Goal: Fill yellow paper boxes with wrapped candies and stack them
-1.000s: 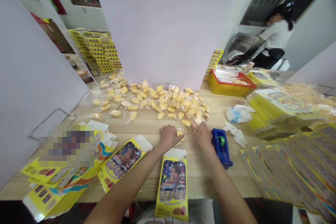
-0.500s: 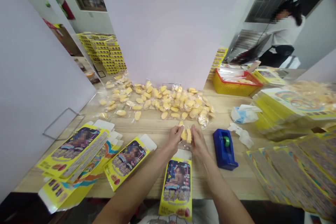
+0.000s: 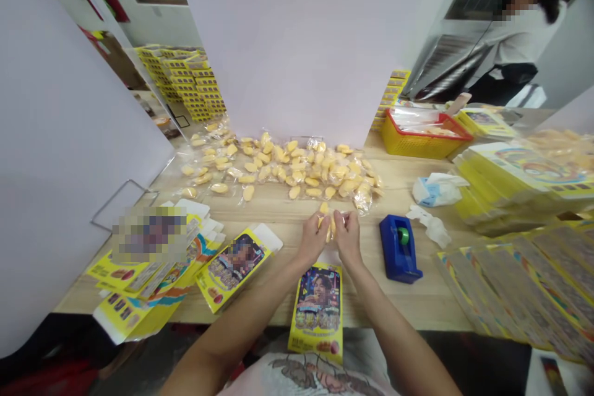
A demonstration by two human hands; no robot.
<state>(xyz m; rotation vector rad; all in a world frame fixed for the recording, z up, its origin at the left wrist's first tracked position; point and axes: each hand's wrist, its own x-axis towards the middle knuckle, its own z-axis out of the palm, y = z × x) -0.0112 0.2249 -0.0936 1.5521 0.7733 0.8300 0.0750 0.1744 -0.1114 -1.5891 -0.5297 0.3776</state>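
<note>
My left hand (image 3: 315, 238) and my right hand (image 3: 348, 236) are close together, fingers bent inward around a clear plastic packet of yellow oval pieces (image 3: 324, 208). Both hands grip it, and their fingers partly cover it. Just below them a yellow printed box (image 3: 318, 312) lies at the table's front edge, its white end flap open towards the hands. Beyond my fingers spreads a heap of similar yellow pieces in clear wrappers (image 3: 297, 164). Right of my right hand stands a blue tape dispenser (image 3: 400, 249) with a green core.
Another box (image 3: 234, 266) and a pile of printed boxes (image 3: 139, 260) lie on the left. At the right are a tissue pack (image 3: 436, 190), box stacks (image 3: 505, 182), flat boxes (image 3: 520, 291) and a yellow-red basket (image 3: 420, 143). A person (image 3: 515, 49) stands behind. A white panel (image 3: 297, 43) faces me.
My hands have drawn closer together around the packet, with the fingers more tightly bent. The whole view has shifted slightly as the head moved.
</note>
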